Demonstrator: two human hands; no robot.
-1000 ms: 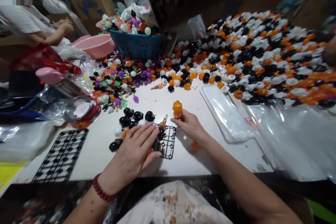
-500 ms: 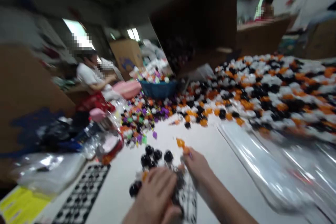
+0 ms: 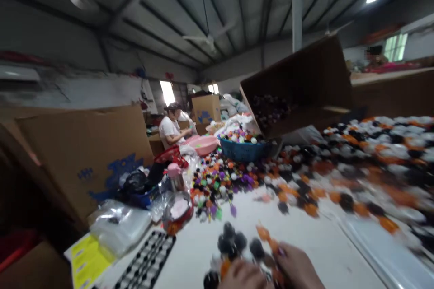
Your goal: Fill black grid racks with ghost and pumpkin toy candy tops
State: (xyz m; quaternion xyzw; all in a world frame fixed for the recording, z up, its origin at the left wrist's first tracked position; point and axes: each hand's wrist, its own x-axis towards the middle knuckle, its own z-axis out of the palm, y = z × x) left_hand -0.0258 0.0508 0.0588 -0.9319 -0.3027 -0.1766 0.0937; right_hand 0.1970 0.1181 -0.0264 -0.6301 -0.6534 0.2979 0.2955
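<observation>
From the head camera, the view has swung up hard since a second ago: then it looked straight down at the white table [image 3: 318,244] and both forearms, now the roof beams and far wall fill the upper half and the hands are pushed to the very bottom edge. Everything is smeared by the motion.

The left hand [image 3: 242,277] shows only as knuckles at the lower border; a second ago it lay flat over the small black grid, and now I cannot tell whether it is spread or curled. The right hand [image 3: 296,268] sits just beside it, with a small orange piece [image 3: 263,233] sticking up in front of the fingers. It seems pinched, but the blur keeps me from being sure. A cluster of black round pieces [image 3: 233,243] lies on the table just beyond both hands, about where it lay before.

The hands have hardly shifted; it is the head that lifted, so the work looks paused or done by feel.

Further off: a second black grid [image 3: 147,262] at the left, a blue basket [image 3: 244,150], a pink basin [image 3: 203,144], a tipped cardboard box [image 3: 305,81], and another person [image 3: 169,128] seated at the back.
</observation>
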